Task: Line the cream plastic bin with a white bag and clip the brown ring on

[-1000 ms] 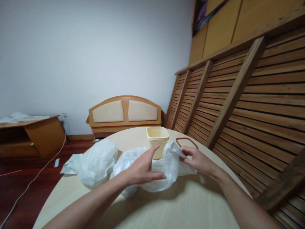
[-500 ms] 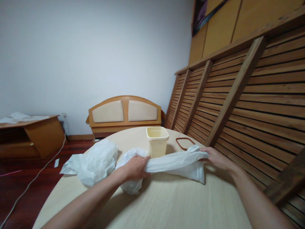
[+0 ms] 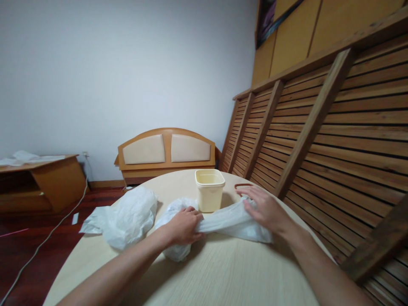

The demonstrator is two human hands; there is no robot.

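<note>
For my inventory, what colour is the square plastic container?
Pale yellow; the square plastic container shows best in the head view.

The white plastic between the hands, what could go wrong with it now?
It might bump the yellow tub, because the white plastic stretches right in front of it. It looks thin, so it could tear if the left hand and right hand pull hard. The right hand's spread fingers also partly hide the brown frame, so they might nudge it by accident.
</note>
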